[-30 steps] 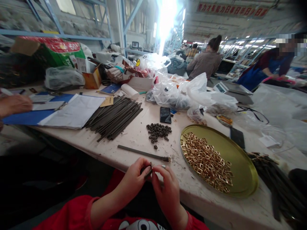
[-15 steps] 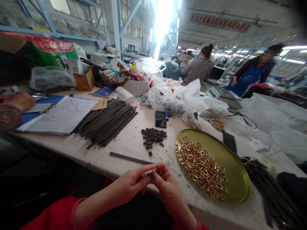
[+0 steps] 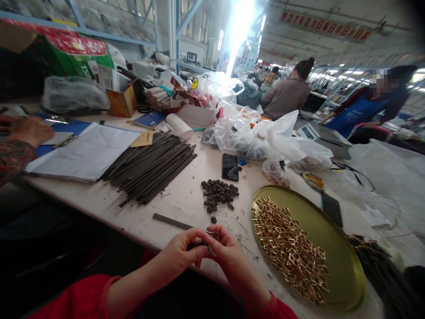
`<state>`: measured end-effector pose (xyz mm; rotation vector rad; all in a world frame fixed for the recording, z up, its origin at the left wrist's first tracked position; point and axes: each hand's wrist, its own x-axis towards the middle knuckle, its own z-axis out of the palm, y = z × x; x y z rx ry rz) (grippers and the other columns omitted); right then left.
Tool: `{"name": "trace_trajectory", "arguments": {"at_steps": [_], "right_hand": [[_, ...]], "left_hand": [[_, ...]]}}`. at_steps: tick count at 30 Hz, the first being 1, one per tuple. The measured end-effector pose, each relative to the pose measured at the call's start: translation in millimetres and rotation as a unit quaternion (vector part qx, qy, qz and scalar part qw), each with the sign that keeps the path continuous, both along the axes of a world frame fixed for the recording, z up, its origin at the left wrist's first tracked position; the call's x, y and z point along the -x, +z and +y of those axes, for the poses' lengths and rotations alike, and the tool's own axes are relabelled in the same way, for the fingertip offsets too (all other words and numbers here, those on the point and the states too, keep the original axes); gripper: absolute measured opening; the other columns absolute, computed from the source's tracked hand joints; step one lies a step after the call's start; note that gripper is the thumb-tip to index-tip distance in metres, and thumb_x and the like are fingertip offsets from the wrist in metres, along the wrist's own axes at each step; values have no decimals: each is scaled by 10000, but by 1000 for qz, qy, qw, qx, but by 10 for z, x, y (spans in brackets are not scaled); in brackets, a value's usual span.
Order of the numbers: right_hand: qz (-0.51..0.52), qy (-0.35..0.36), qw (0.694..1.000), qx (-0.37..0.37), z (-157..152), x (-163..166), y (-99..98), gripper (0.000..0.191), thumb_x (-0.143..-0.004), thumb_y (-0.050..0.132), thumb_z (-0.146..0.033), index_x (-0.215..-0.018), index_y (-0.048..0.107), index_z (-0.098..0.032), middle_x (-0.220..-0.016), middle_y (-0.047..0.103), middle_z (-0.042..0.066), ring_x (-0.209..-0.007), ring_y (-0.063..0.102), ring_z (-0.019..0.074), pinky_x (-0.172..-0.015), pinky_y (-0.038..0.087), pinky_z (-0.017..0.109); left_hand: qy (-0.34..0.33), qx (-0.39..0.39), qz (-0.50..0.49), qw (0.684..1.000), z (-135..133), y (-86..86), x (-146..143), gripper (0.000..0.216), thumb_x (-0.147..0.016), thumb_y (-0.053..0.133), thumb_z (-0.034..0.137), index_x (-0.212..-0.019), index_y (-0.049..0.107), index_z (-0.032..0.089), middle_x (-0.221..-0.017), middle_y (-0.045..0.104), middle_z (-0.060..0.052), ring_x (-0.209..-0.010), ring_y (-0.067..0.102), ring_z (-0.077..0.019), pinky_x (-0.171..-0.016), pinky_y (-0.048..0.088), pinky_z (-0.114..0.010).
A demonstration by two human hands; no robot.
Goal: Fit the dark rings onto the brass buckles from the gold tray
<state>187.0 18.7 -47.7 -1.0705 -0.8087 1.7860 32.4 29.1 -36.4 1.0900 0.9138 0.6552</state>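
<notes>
Close together at the table's front edge, my left hand (image 3: 186, 247) and my right hand (image 3: 229, 251) pinch a small dark strap piece (image 3: 198, 243). My fingers cover most of it, so its full shape is hidden. Just beyond my left hand lies a narrow dark strip (image 3: 171, 220) flat on the table. Farther out is a heap of small dark strap loops (image 3: 219, 194), with one loop (image 3: 213, 219) lying apart on the near side. To the right of my right hand, a round gold tray (image 3: 345, 248) holds many gold-coloured metal buckles (image 3: 288, 248).
Many dark strips (image 3: 154, 170) lie fanned at left beside papers (image 3: 88, 153). A phone (image 3: 230, 167) lies behind the loops, with plastic bags (image 3: 249, 135) beyond. More dark straps (image 3: 388, 274) lie right of the tray. Another person's hand (image 3: 29, 130) is at far left.
The view has swung slightly, so the table's things sit farther right. My fingers have shifted around the strap piece, which is now more covered. Both hands stay together.
</notes>
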Motion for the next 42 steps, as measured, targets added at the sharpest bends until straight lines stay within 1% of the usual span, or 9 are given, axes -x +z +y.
{"name": "trace_trajectory", "arguments": {"at_steps": [2, 4, 7, 12, 18, 23, 27, 35, 42], "right_hand": [[-151, 0, 986, -69, 140, -79, -13, 224, -799, 538, -380, -933, 516, -202, -721, 595, -5, -642, 594, 150, -612, 480, 303], [-329, -18, 930, -162, 303, -161, -40, 168, -796, 516, -351, -836, 556, -194, -685, 565, -2, -633, 560, 159, -608, 459, 308], [-432, -41, 873, -224, 505, -211, -99, 69, -669, 625, -209, -640, 563, -206, -661, 536, -1, -671, 510, 178, -660, 415, 320], [-416, -43, 880, -227, 542, -141, -127, 163, -582, 638, -107, -564, 516, -213, -611, 508, -17, -644, 484, 173, -642, 395, 307], [-305, -1, 935, -182, 221, -92, 129, 205, -760, 527, -385, -703, 500, -190, -569, 557, -13, -532, 521, 143, -536, 445, 283], [-269, -39, 944, -188, -36, -88, 252, 234, -710, 599, -393, -671, 505, -182, -557, 521, -38, -521, 472, 116, -520, 404, 249], [-334, -29, 919, -209, -97, -132, 239, 169, -671, 637, -293, -614, 520, -185, -525, 463, -58, -513, 403, 105, -482, 316, 229], [-144, 9, 983, -114, -71, -210, 209, 253, -630, 696, -351, -750, 557, -177, -535, 531, -65, -504, 467, 98, -529, 371, 243], [-156, 40, 981, -113, -60, -223, 184, 206, -645, 696, -329, -721, 591, -169, -537, 500, -64, -520, 431, 90, -522, 329, 233]], "left_hand": [[6, 4, 9, 1000, 48, -2, 16, 237, -687, 596, 373, -770, 545, 157, -517, 443, 70, -481, 376, -70, -494, 302, -194], [15, -3, 37, 999, 97, 8, 40, 244, -697, 585, 390, -753, 543, 156, -505, 433, 74, -475, 373, -70, -498, 301, -196], [31, -40, 100, 994, 157, 37, 74, 253, -718, 557, 399, -749, 549, 149, -505, 417, 77, -484, 368, -74, -502, 303, -196], [33, -108, 178, 977, 177, 88, 107, 262, -747, 505, 404, -719, 553, 147, -510, 411, 72, -491, 382, -87, -492, 314, -200], [47, -171, 242, 954, 133, 168, 59, 248, -770, 473, 381, -721, 562, 156, -504, 442, 66, -483, 416, -101, -488, 309, -208], [31, -236, 281, 930, 28, 225, -2, 220, -762, 471, 331, -691, 586, 158, -592, 537, 30, -583, 480, -127, -535, 320, -213], [-16, -230, 283, 931, -74, 229, 8, 226, -764, 473, 333, -701, 597, 154, -585, 540, 38, -566, 465, -119, -527, 305, -208], [-39, -201, 257, 944, -109, 269, 1, 213, -759, 482, 323, -729, 605, 152, -608, 530, 40, -581, 445, -113, -547, 309, -202], [-32, -158, 232, 959, -83, 206, -9, 241, -762, 489, 361, -748, 603, 149, -626, 524, 40, -589, 438, -114, -556, 318, -207]]}}
